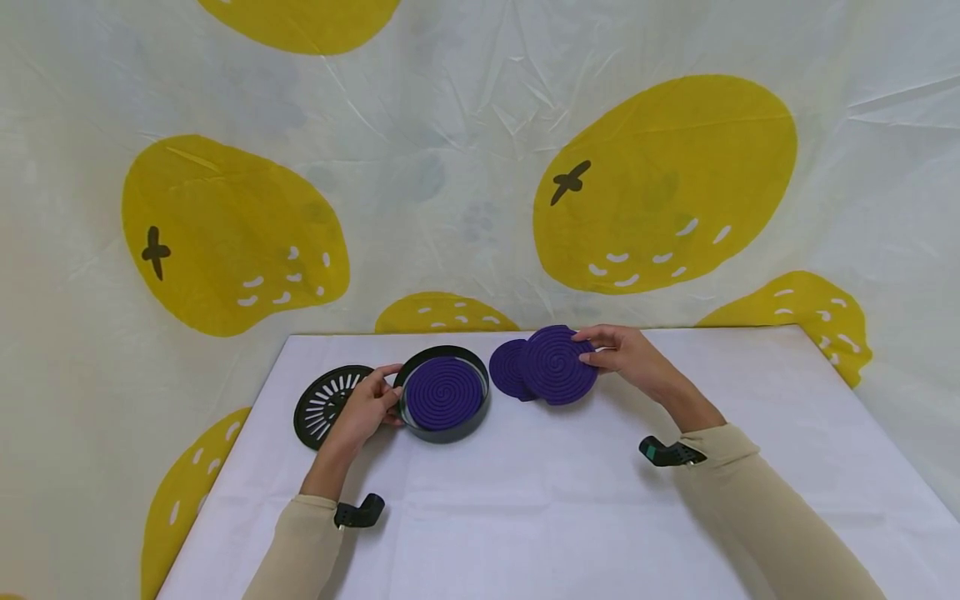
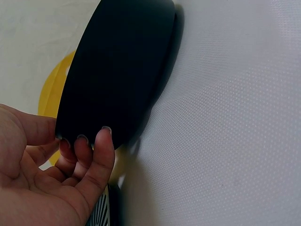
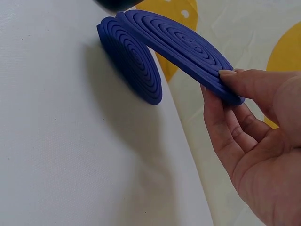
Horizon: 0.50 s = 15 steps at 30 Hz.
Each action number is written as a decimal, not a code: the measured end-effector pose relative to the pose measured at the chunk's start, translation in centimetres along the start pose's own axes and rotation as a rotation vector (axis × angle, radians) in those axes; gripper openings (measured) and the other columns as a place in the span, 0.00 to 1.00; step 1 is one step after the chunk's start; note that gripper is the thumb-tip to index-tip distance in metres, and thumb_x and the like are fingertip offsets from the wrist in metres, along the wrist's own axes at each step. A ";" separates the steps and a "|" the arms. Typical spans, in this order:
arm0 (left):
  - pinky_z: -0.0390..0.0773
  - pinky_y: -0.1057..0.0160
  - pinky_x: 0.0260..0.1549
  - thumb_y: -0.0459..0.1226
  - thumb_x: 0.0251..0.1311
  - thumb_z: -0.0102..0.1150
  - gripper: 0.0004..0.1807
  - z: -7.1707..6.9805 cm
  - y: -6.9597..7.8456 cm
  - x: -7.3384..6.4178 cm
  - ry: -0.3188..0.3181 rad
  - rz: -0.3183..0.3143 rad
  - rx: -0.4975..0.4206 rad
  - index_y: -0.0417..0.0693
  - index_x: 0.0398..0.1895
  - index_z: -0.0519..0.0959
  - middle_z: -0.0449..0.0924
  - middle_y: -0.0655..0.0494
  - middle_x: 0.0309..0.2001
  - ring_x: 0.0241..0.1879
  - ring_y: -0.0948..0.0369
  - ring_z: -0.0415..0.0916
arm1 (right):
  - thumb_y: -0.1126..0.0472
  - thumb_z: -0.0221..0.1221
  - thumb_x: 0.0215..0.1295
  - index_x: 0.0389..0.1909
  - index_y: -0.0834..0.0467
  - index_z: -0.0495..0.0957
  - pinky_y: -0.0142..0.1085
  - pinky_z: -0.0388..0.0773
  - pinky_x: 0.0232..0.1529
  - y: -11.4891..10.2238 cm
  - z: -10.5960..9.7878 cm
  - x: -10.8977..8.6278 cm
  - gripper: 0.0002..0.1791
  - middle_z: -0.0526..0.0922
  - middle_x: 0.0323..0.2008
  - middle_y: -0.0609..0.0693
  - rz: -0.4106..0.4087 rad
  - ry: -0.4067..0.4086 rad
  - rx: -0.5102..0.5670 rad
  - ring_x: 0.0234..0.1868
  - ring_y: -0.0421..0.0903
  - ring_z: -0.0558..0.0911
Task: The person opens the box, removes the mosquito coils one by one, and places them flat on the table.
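Observation:
In the head view my left hand grips the left side of a black round dish with a low wall. A purple spiral coaster lies inside that dish. The left wrist view shows thumb and fingertips on the dish's dark outer wall. My right hand pinches the edge of another purple spiral coaster, thumb on top and fingers beneath. This coaster is tilted and raised at the hand's side. Partly behind it, a further purple coaster rests on the table, best seen in the right wrist view.
A black slotted disc lies left of the dish, partly covered by my left hand and wrist. All this stands on a white-covered table. Behind its far edge hangs a white cloth with large yellow fruit prints.

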<state>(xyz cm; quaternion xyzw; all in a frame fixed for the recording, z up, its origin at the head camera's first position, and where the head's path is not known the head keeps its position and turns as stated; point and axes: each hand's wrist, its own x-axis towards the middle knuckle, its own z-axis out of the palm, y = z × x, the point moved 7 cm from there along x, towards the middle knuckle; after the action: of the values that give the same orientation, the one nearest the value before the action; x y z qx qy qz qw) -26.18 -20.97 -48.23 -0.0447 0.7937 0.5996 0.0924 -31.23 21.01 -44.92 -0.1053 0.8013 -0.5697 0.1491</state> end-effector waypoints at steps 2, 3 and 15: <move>0.86 0.58 0.29 0.30 0.73 0.52 0.26 0.0 0.0 0.0 -0.001 0.003 0.003 0.45 0.73 0.67 0.67 0.54 0.31 0.27 0.59 0.75 | 0.63 0.64 0.68 0.62 0.59 0.78 0.34 0.85 0.45 0.1 -0.1 0.0 0.21 0.76 0.64 0.59 -0.002 0.003 -0.009 0.49 0.45 0.82; 0.86 0.58 0.29 0.30 0.73 0.53 0.26 0.0 0.1 0.0 -0.001 0.003 0.002 0.45 0.73 0.67 0.67 0.54 0.31 0.27 0.59 0.75 | 0.63 0.64 0.69 0.62 0.59 0.78 0.34 0.85 0.45 0.1 -0.2 0.0 0.21 0.76 0.64 0.59 -0.003 0.004 -0.013 0.49 0.45 0.82; 0.86 0.59 0.28 0.29 0.73 0.52 0.26 0.0 0.0 0.0 -0.001 -0.001 -0.004 0.43 0.73 0.67 0.68 0.54 0.31 0.27 0.60 0.75 | 0.63 0.63 0.70 0.63 0.61 0.77 0.33 0.85 0.45 0.2 -0.8 -0.3 0.22 0.76 0.65 0.60 -0.015 0.027 -0.032 0.52 0.46 0.80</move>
<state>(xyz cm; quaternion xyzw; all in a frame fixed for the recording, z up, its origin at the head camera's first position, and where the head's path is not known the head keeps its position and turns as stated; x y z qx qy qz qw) -26.14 -20.97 -48.20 -0.0449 0.7925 0.6010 0.0931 -31.23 21.88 -44.86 -0.1062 0.8115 -0.5592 0.1321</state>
